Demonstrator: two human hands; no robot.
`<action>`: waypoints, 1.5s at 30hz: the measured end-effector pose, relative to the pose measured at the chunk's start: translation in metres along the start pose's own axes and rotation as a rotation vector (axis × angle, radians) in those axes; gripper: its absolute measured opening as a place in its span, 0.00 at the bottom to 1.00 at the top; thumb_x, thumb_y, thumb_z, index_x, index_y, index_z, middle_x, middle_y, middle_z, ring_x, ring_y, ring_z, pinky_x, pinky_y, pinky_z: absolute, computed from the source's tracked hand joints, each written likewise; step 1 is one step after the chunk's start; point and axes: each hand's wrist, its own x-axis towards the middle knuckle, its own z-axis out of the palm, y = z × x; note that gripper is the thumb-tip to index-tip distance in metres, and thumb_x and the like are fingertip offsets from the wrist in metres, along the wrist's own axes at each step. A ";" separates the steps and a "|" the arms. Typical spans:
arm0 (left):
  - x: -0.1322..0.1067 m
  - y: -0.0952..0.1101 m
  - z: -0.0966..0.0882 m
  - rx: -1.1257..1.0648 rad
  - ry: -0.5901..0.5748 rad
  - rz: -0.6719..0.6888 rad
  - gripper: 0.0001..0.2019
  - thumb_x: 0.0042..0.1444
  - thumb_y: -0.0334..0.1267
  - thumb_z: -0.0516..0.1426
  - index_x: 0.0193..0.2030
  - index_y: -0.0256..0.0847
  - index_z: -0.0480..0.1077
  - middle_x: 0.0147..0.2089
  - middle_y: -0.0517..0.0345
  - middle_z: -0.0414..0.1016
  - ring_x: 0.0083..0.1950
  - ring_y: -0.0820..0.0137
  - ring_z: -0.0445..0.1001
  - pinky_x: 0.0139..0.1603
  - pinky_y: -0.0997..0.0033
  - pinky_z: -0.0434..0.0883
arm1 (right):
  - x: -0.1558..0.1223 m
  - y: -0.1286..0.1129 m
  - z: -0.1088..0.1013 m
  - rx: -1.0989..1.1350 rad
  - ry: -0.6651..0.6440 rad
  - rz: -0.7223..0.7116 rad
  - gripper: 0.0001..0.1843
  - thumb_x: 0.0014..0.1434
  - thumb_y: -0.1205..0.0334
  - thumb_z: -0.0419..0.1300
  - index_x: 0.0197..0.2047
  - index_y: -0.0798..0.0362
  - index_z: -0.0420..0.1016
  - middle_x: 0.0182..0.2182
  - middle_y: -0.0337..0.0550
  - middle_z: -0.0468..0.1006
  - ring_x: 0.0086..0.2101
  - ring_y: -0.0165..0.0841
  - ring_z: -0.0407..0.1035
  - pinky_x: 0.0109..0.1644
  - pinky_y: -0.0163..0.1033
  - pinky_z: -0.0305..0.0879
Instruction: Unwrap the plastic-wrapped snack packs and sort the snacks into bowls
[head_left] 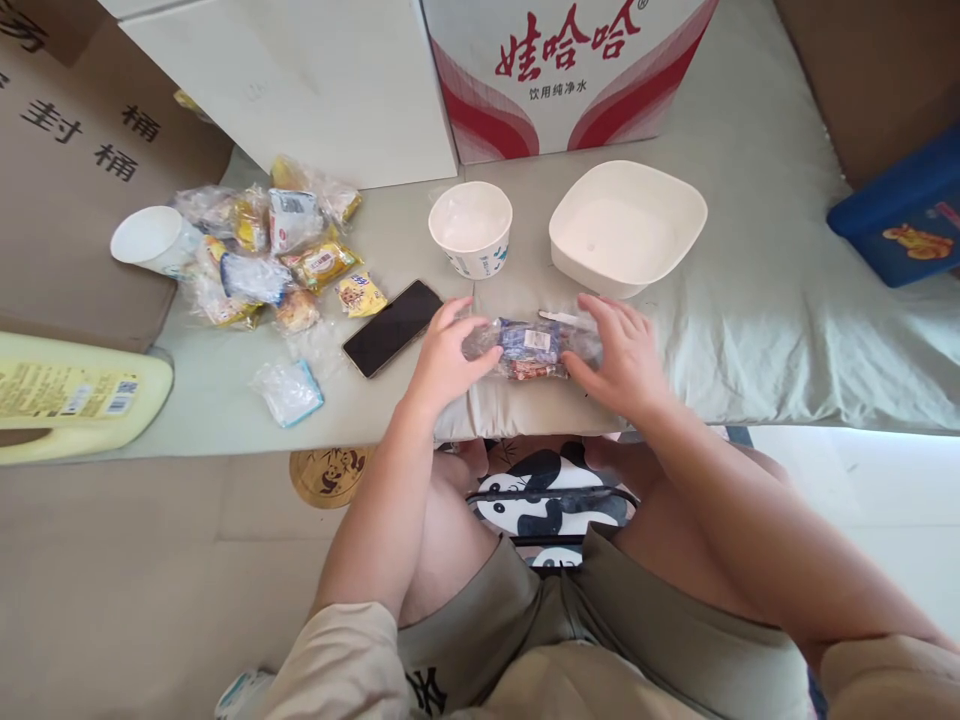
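Observation:
A clear plastic bag of small packets (532,342) lies on the cloth-covered surface near its front edge; through it show a blue-purple packet with a white label and something reddish. My left hand (452,358) is at the bag's left end, fingers apart and curved, thumb at the plastic. On the other end rests my right hand (621,358), fingers spread, its thumb touching the bag. Neither hand is closed around it. A thin white object (559,317) lies just behind the bag, partly covered by my right fingers; its kind is unclear.
Behind the bag stand a paper cup (471,235) and a white bowl (626,225). To the left lie a phone (394,328), a pile of wrapped snacks (262,245) and a tipped cup (154,238). Boxes (562,80) line the back; a yellow jug (82,395) sits front left.

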 end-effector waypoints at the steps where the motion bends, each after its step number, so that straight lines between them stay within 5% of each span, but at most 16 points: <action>1: -0.001 0.002 0.000 0.019 -0.023 0.009 0.11 0.54 0.41 0.64 0.43 0.43 0.79 0.61 0.48 0.74 0.67 0.54 0.68 0.70 0.49 0.63 | 0.001 0.001 0.002 -0.027 -0.009 0.003 0.23 0.60 0.57 0.58 0.58 0.49 0.71 0.46 0.51 0.79 0.54 0.51 0.69 0.60 0.60 0.62; 4: -0.002 0.008 -0.003 0.003 0.034 0.066 0.08 0.59 0.40 0.59 0.37 0.44 0.80 0.55 0.51 0.78 0.64 0.58 0.72 0.67 0.52 0.67 | 0.000 -0.001 0.001 -0.063 0.014 -0.014 0.10 0.64 0.60 0.56 0.43 0.46 0.78 0.35 0.47 0.77 0.45 0.46 0.71 0.56 0.57 0.62; 9: -0.006 0.016 -0.011 -0.127 0.115 0.093 0.12 0.61 0.46 0.59 0.34 0.42 0.80 0.42 0.53 0.82 0.45 0.65 0.79 0.50 0.64 0.75 | -0.009 -0.012 -0.019 -0.054 0.124 -0.182 0.10 0.62 0.60 0.56 0.32 0.47 0.76 0.37 0.47 0.78 0.44 0.44 0.73 0.51 0.51 0.64; 13: -0.009 0.015 -0.013 -0.236 0.029 -0.093 0.21 0.65 0.51 0.51 0.33 0.40 0.78 0.31 0.55 0.77 0.27 0.72 0.72 0.31 0.70 0.69 | -0.018 -0.015 -0.022 0.039 -0.279 -0.342 0.15 0.65 0.54 0.51 0.36 0.47 0.78 0.24 0.40 0.76 0.25 0.34 0.69 0.32 0.41 0.60; 16: -0.008 0.014 -0.012 -0.069 -0.142 -0.133 0.14 0.54 0.49 0.63 0.40 0.41 0.78 0.35 0.57 0.77 0.28 0.72 0.70 0.33 0.70 0.68 | -0.021 -0.014 -0.017 -0.100 -0.454 -0.230 0.20 0.67 0.49 0.49 0.41 0.48 0.80 0.18 0.38 0.72 0.19 0.32 0.63 0.26 0.40 0.49; 18: -0.007 0.014 -0.009 -0.002 -0.228 -0.069 0.16 0.48 0.46 0.67 0.43 0.42 0.77 0.44 0.55 0.78 0.39 0.67 0.74 0.43 0.67 0.71 | -0.020 -0.013 -0.012 -0.191 -0.378 -0.129 0.18 0.68 0.52 0.50 0.42 0.48 0.80 0.22 0.41 0.76 0.21 0.34 0.65 0.26 0.40 0.47; 21: -0.005 0.015 -0.002 -0.042 -0.237 -0.069 0.09 0.54 0.45 0.62 0.35 0.42 0.73 0.49 0.53 0.76 0.48 0.64 0.74 0.53 0.61 0.71 | -0.017 -0.014 -0.007 -0.183 -0.221 -0.107 0.15 0.66 0.58 0.53 0.50 0.48 0.79 0.36 0.47 0.80 0.33 0.39 0.72 0.32 0.41 0.60; 25: -0.004 0.023 0.010 -0.353 -0.265 -0.271 0.14 0.59 0.50 0.58 0.32 0.42 0.68 0.39 0.56 0.77 0.39 0.68 0.75 0.43 0.66 0.74 | -0.014 -0.016 0.001 -0.151 -0.176 -0.178 0.23 0.61 0.62 0.58 0.60 0.48 0.73 0.52 0.53 0.77 0.49 0.48 0.71 0.52 0.52 0.68; 28: -0.003 0.033 0.017 -0.669 -0.325 -0.455 0.15 0.57 0.52 0.59 0.32 0.42 0.66 0.36 0.58 0.77 0.37 0.68 0.77 0.33 0.71 0.73 | -0.011 -0.013 0.006 -0.071 -0.231 -0.153 0.29 0.59 0.63 0.60 0.64 0.47 0.68 0.60 0.52 0.73 0.55 0.49 0.70 0.56 0.54 0.68; 31: 0.003 0.035 0.022 -0.753 -0.239 -0.564 0.12 0.56 0.47 0.60 0.31 0.42 0.66 0.34 0.57 0.77 0.33 0.69 0.77 0.24 0.76 0.66 | -0.006 -0.005 0.007 0.088 -0.267 -0.084 0.28 0.60 0.61 0.61 0.64 0.46 0.68 0.57 0.49 0.77 0.54 0.47 0.73 0.57 0.53 0.69; 36: 0.012 0.022 0.018 -0.609 0.129 -0.564 0.09 0.58 0.37 0.56 0.27 0.41 0.65 0.28 0.59 0.74 0.24 0.75 0.68 0.26 0.75 0.68 | -0.007 0.005 0.006 0.371 -0.181 0.094 0.28 0.58 0.53 0.64 0.61 0.48 0.70 0.53 0.49 0.80 0.52 0.45 0.75 0.57 0.54 0.71; 41: 0.009 0.015 0.010 -0.525 0.107 -0.515 0.09 0.57 0.39 0.55 0.26 0.41 0.65 0.28 0.58 0.74 0.27 0.71 0.70 0.26 0.73 0.67 | -0.016 -0.001 -0.015 0.325 0.075 0.187 0.21 0.58 0.46 0.64 0.49 0.49 0.75 0.44 0.48 0.78 0.44 0.43 0.75 0.49 0.53 0.73; 45: 0.007 0.014 0.007 -0.385 0.058 -0.395 0.10 0.58 0.39 0.54 0.26 0.42 0.66 0.27 0.58 0.74 0.28 0.70 0.70 0.31 0.71 0.67 | 0.016 -0.013 -0.051 0.140 0.165 0.206 0.25 0.58 0.48 0.63 0.56 0.49 0.71 0.42 0.48 0.78 0.40 0.42 0.75 0.44 0.50 0.73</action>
